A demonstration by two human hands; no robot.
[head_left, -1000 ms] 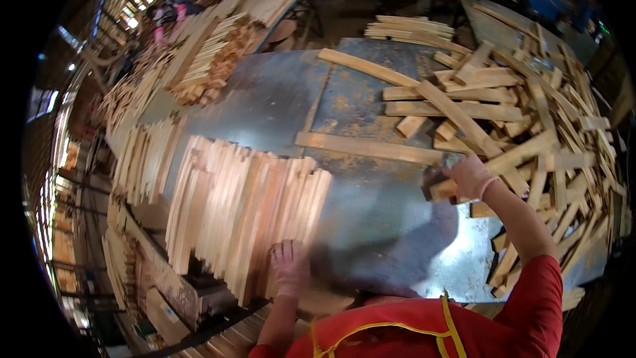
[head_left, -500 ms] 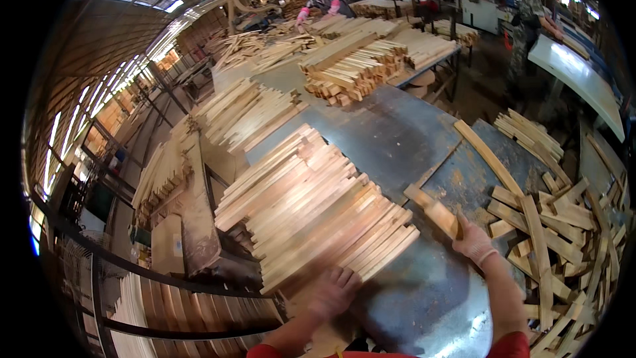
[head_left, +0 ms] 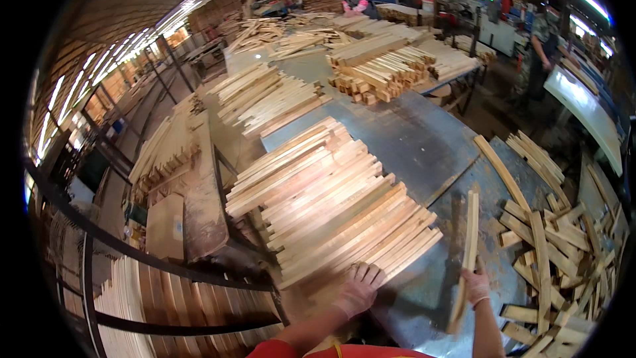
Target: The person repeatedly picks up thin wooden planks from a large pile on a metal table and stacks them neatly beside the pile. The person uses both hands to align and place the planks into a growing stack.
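"Wooden strip (head_left: 471, 225): where?"
"Over the metal tabletop (head_left: 419, 134), pinched in the right hand (head_left: 476, 285); left hand (head_left: 358, 288) rests, fingers nearly together, on the strip row (head_left: 334, 209)."
"Step?"
"Seemingly positioning it; next calls for a controlled grip."

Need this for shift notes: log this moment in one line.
left hand: at near edge of strip row; right hand: holding wood strip; loose wood pile: right side

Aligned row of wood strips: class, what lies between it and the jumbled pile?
The head view shows grey tabletop between the aligned row and the jumbled pile, with a single strip, held in the right hand, in that stretch.
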